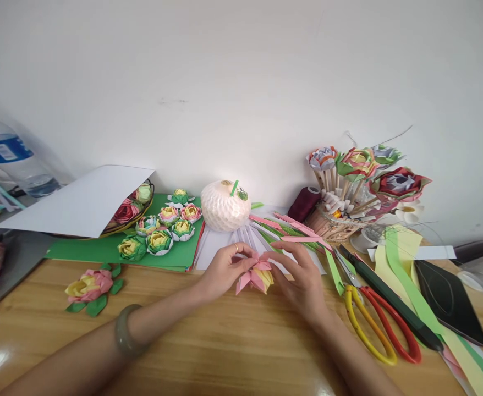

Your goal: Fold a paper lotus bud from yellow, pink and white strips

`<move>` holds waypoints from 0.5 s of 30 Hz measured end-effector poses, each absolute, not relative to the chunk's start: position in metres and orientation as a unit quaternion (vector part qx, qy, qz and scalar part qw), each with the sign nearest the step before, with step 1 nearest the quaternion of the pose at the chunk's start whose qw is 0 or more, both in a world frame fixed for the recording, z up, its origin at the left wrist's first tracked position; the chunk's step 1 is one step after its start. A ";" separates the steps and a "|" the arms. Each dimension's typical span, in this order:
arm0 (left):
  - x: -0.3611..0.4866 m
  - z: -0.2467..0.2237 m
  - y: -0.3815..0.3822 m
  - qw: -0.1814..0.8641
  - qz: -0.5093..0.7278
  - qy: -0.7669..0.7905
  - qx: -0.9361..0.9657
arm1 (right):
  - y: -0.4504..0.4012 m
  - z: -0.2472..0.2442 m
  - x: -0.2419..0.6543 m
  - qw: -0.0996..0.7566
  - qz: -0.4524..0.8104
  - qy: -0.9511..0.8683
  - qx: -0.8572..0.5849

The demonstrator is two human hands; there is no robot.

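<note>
A folded paper flower (260, 278) with pink outer petals and a yellow middle is held just above the wooden table, between both hands. My left hand (227, 269) pinches a pink petal at the flower's upper left with thumb and fingers; a ring and a bracelet are on this arm. From the other side, my right hand (303, 278) grips the flower's right and upper edge with curled fingers. Fingertips partly hide the petals. Behind the hands lie pink and green paper strips (286, 228) on white paper.
A pink and yellow flower with green leaves (88, 289) lies at left. Small paper flowers (159, 241) sit on green paper (187, 256), beside a white round ornament (225, 206). Scissors (369, 324), a dark cutter (394, 302) and a black phone-like slab (451, 300) are at right.
</note>
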State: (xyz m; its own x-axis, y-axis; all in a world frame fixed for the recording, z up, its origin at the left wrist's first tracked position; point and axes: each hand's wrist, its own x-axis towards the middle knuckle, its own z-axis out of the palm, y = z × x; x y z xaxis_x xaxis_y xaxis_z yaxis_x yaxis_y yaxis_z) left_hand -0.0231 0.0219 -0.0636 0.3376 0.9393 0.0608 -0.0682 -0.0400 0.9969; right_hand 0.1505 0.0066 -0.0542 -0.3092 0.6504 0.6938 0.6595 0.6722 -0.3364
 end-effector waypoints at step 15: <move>-0.020 -0.072 0.014 0.349 0.505 0.393 0.684 | 0.002 -0.043 0.132 0.376 0.537 -0.571 -0.494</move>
